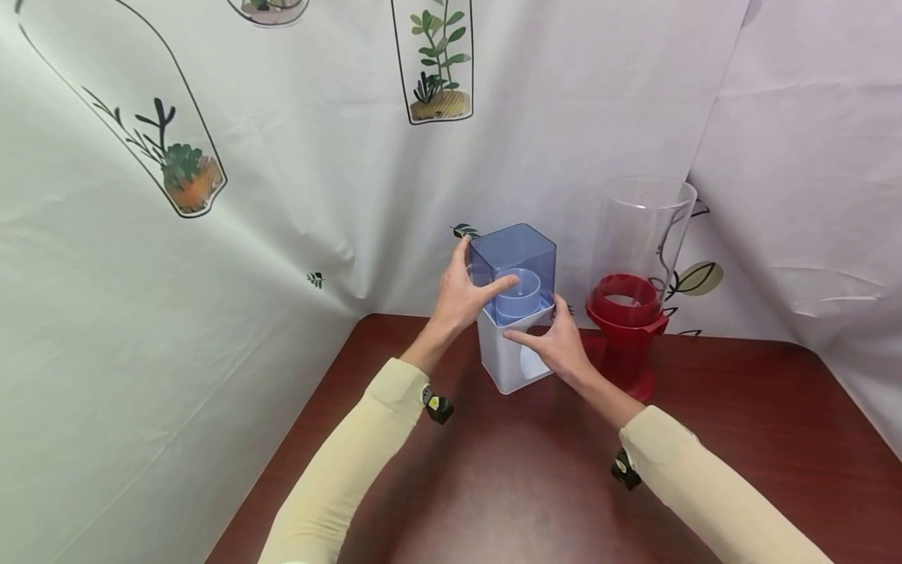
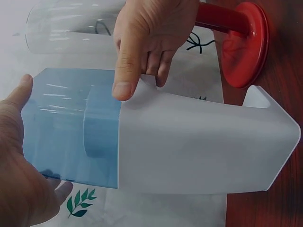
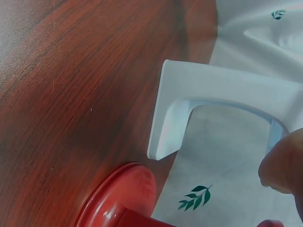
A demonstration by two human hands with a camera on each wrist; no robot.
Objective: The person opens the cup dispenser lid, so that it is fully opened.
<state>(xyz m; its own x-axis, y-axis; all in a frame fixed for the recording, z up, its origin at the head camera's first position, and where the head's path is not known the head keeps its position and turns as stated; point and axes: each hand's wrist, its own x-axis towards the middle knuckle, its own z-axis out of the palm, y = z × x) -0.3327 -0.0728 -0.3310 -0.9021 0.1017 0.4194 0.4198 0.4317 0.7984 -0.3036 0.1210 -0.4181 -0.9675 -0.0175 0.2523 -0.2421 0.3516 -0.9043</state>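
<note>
A translucent blue square container [image 1: 517, 244] sits on a white dispenser base [image 1: 499, 356] at the back of the table. My left hand [image 1: 461, 298] grips the blue container, fingers spread around its sides. With thumb and fingers on opposite sides, my right hand [image 1: 560, 345] holds the top of the white base, just under the seam. Inside the blue container, a round cylindrical part [image 2: 100, 120] shows through the wall. In the right wrist view, the base's arched opening faces the camera, and a fingertip [image 3: 279, 165] reaches its upper edge.
A red dispenser stand [image 1: 623, 345] with a tall clear cylinder [image 1: 644, 227] on top stands just right of the white base. Behind the dark red-brown table [image 1: 521, 486] hangs a white curtain [image 1: 338, 157] with printed plants. Black devices [image 1: 438, 406] are strapped at both wrists.
</note>
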